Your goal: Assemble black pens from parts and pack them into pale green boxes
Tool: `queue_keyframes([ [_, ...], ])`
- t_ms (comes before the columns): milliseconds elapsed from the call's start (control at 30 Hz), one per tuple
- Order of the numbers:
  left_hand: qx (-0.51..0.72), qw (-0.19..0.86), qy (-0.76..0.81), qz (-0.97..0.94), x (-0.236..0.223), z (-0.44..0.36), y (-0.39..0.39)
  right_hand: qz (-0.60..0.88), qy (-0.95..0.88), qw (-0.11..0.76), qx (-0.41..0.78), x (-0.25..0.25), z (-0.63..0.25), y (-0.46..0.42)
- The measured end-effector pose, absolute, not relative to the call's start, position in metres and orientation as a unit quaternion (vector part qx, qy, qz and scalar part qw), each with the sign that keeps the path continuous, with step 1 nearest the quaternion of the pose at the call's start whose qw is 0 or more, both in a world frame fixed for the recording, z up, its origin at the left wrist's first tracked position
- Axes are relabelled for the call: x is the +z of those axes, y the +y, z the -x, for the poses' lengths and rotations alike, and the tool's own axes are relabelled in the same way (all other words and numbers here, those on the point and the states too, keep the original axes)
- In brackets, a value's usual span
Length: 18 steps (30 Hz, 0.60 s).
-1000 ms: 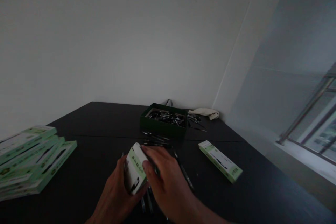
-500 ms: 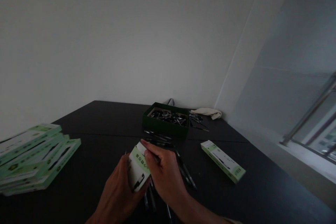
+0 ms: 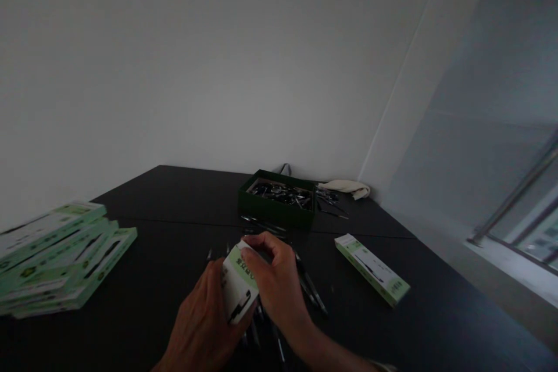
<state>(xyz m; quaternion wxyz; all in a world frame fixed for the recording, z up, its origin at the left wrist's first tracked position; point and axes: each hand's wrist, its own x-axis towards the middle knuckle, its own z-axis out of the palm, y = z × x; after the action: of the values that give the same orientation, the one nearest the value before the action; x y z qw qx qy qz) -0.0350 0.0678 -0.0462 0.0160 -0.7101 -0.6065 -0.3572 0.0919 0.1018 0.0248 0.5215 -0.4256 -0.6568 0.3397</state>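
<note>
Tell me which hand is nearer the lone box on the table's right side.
Right. The right hand is left of the lone box, with pens lying between; the left hand is farther left, beyond the right one.

Plain indoor room — pale wall (image 3: 209,70), dark table (image 3: 436,314), railed window (image 3: 540,238)

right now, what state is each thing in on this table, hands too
left hand: wrapped around held box
right hand: fingers on the box's upper end
held box: tilted, flap hard to tell
stacked boxes: piled unevenly
single box: lying flat
green tray: open-topped, holding pens
loose pens: lying scattered
cloth: crumpled
</note>
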Motion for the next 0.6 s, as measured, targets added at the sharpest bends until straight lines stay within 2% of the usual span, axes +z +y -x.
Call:
queue_keyframes([
  [433,-0.369,-0.067,-0.646,0.665,-0.038,0.039,0.071,0.369,-0.754,0.489,0.236,0.013,-0.107,0.088],
  [600,-0.387,-0.109,-0.653,0.642,-0.036,0.039,0.073,0.368,-0.730,0.485,0.310,0.014,-0.102,0.082],
])
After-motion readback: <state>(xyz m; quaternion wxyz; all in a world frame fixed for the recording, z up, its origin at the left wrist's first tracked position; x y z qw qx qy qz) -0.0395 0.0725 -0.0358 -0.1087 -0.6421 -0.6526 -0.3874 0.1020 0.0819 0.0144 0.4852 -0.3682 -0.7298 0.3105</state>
